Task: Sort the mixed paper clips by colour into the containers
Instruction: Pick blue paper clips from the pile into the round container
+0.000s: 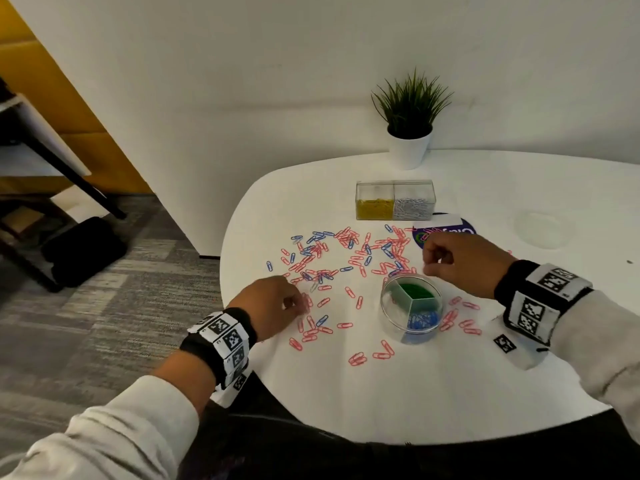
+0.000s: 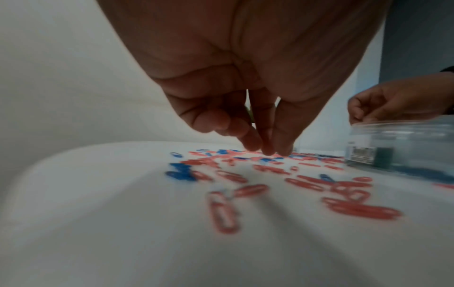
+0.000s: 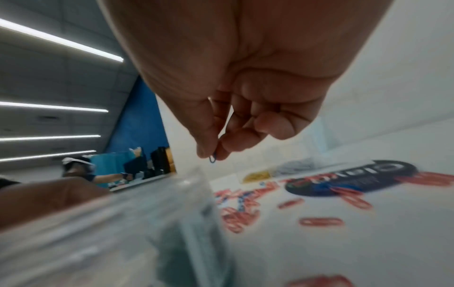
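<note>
Many pink and blue paper clips [image 1: 346,258] are spread across the round white table [image 1: 433,393], so I think the sorting is only partly done. Most of the loose ones look pink, with fewer blue ones mixed in, and one or two pale ones near the left side.

Some colours already look finished. The clear plastic box with two halves [image 1: 394,199] at the back holds a pile of yellow clips on its left and a pile of silver or white clips on its right. The round clear tub with three parts [image 1: 411,308] sits near me. One part is full of green, one part has blue clips in it, and the third part looks almost empty. I guess the pink ones go there, but I cannot be sure.

My right hand [image 1: 460,263] hangs just behind the round tub. Its thumb and first finger pinch one small blue paper clip [image 3: 212,157], and the other fingers are curled in. I think it is about to drop that clip in the blue part.

My left hand [image 1: 273,306] is low over the clips on the left. Its fingertips [image 2: 267,149] are bunched close together, pointing down. I cannot tell if they hold a clip yet.
</note>
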Demonstrator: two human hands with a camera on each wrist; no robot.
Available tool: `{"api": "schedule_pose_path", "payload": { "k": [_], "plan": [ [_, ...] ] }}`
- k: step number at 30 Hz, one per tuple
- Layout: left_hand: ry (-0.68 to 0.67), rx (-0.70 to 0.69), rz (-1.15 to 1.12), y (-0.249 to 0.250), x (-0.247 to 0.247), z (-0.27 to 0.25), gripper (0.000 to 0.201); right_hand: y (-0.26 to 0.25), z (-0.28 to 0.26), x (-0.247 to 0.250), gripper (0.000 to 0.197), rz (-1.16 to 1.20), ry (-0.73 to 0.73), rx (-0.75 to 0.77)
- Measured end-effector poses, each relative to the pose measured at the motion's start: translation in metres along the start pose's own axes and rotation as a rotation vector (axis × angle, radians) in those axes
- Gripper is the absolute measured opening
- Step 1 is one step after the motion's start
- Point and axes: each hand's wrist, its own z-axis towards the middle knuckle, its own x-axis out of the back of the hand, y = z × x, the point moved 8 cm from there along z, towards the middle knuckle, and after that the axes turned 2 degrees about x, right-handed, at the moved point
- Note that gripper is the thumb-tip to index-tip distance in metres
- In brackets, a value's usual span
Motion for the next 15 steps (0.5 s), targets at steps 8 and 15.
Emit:
{"api": "schedule_pose_path", "payload": {
  "k": [8,15],
  "plan": [
    [-0.108,-0.042,0.181,0.047,-0.032,0.01,0.025,-0.038,-0.039,-0.023,0.005,-0.164,-0.217,0.15],
    [-0.068,0.029,-0.135,0.04,-0.022,0.008,0.011,-0.019,-0.05,-0.025,0.073,-0.067,-0.181,0.042]
  ]
}}
